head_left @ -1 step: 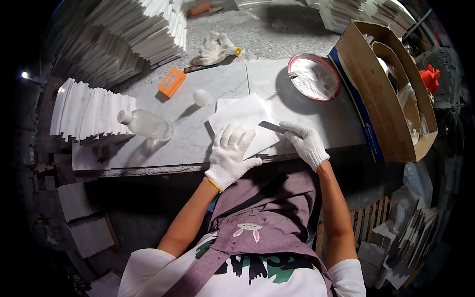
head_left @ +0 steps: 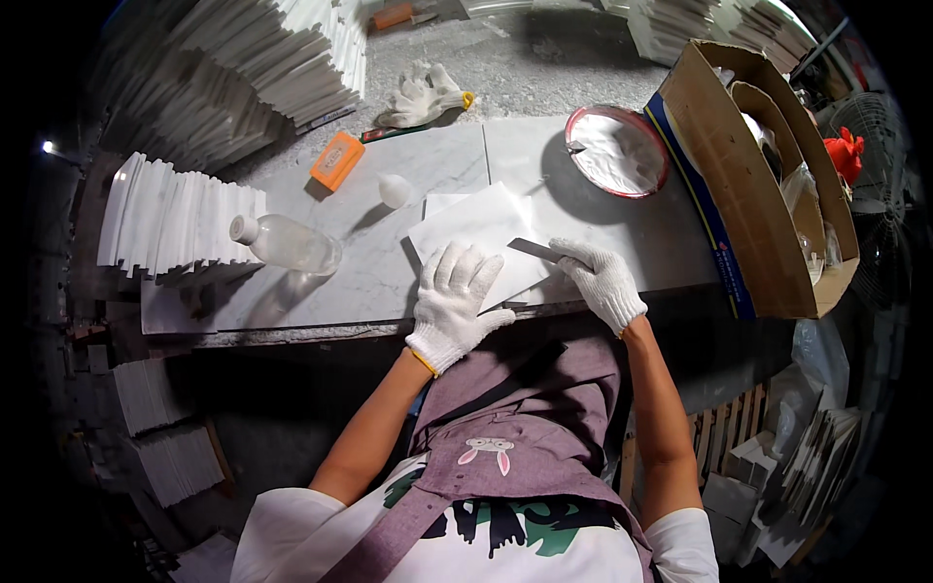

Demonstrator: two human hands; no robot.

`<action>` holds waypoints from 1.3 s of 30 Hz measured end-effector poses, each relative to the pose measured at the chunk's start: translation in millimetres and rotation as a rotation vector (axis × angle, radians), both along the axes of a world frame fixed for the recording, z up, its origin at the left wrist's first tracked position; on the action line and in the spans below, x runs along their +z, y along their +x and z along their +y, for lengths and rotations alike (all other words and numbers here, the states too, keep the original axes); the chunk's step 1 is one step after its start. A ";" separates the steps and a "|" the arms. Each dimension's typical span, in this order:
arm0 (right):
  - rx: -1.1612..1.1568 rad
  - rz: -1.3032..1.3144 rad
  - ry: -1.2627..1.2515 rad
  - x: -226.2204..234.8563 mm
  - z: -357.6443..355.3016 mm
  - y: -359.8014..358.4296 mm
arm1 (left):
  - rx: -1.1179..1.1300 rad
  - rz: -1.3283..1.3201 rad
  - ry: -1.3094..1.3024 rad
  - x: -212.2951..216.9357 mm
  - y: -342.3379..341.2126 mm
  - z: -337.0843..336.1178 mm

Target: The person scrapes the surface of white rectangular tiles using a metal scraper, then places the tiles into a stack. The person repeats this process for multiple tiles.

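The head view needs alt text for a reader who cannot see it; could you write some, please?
A gloved left hand presses a white tile flat on a marble bench while the gloved right hand holds a flat blade on it. A red bowl sits behind.

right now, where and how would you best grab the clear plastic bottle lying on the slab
Take the bottle around the middle of its body, coming down from above with the fingers across its width. It lies on its side on the slab, cap pointing left toward the tile stack, so the round body is open from above, probably the easier way in. The left hand is nearer.
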State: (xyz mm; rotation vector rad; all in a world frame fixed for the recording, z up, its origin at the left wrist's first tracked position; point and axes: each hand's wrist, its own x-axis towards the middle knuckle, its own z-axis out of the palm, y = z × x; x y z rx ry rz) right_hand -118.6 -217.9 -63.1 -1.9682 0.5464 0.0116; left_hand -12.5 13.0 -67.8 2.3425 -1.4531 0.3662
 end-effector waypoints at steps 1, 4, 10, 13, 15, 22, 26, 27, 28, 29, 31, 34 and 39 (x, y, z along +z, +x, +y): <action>0.008 -0.007 -0.034 3.5 1.0 1.1 | -0.010 -0.010 -0.026 -8.1 -0.1 0.3; 0.048 -0.063 -0.149 7.1 2.7 4.8 | 0.002 -0.001 -0.092 -17.6 0.4 -1.0; 0.127 -0.122 -0.300 -1.1 5.4 5.0 | 0.010 0.019 -0.132 -16.7 -0.4 -3.0; 0.123 -0.146 -0.361 -0.4 8.7 2.1 | 0.013 0.018 -0.153 -17.2 -0.7 -3.0; 0.110 -0.204 -0.399 -5.8 6.9 4.4 | 0.008 0.017 -0.158 -16.1 -0.7 -3.6; 0.067 -0.190 -0.400 -2.7 17.3 -3.7 | 0.008 0.021 -0.190 -18.1 -1.1 -4.3; 0.095 -0.202 -0.450 -4.6 12.7 0.5 | 0.014 0.008 -0.177 -17.4 -1.6 -4.8; 0.087 -0.226 -0.472 -5.7 11.8 2.9 | 0.012 0.009 -0.181 -17.8 -1.3 -4.9; 0.079 -0.250 -0.495 -6.5 11.9 3.5 | 0.009 0.010 -0.185 -18.1 -1.5 -4.9; 0.071 -0.240 -0.494 -5.7 13.8 3.2 | 0.011 0.011 -0.187 -18.2 -1.7 -4.5; 0.054 -0.218 -0.493 -3.1 19.2 -1.4 | 0.014 0.013 -0.189 -18.4 -2.6 -4.2; 0.022 -0.249 -0.426 -10.9 24.5 -9.7 | 0.025 -0.002 -0.190 -16.0 -3.2 -5.3; -0.018 -0.192 -0.383 -9.6 42.9 -25.7 | 0.035 0.002 -0.190 -19.6 -4.3 -5.9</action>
